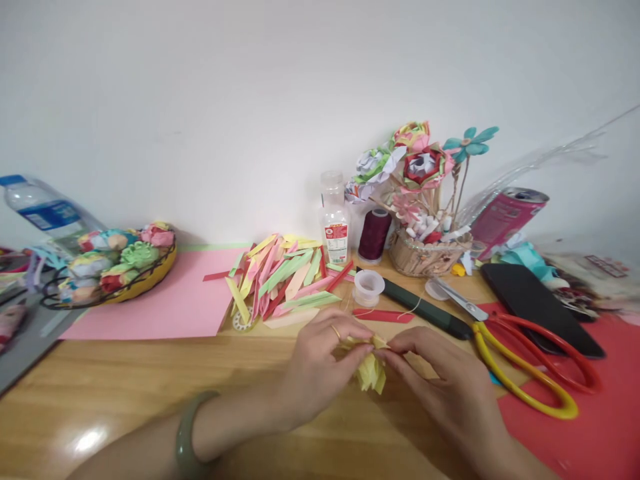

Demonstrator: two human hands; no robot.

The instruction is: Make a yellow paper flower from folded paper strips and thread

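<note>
A small yellow paper piece with folded, petal-like edges hangs between my two hands, above the wooden table. My left hand pinches it from the left with thumb and fingers; a ring is on one finger and a green bangle on the wrist. From the right, my right hand grips its upper part between thumb and fingertips. Just beyond my hands lie a red paper strip and a small clear plastic container. Part of the yellow paper is hidden behind my fingers.
Folded paper strips are piled behind my left hand. Scissors, a dark green cutter and a black phone lie at right. Behind stand a bottle, purple thread and a flower basket. Pink paper lies at left.
</note>
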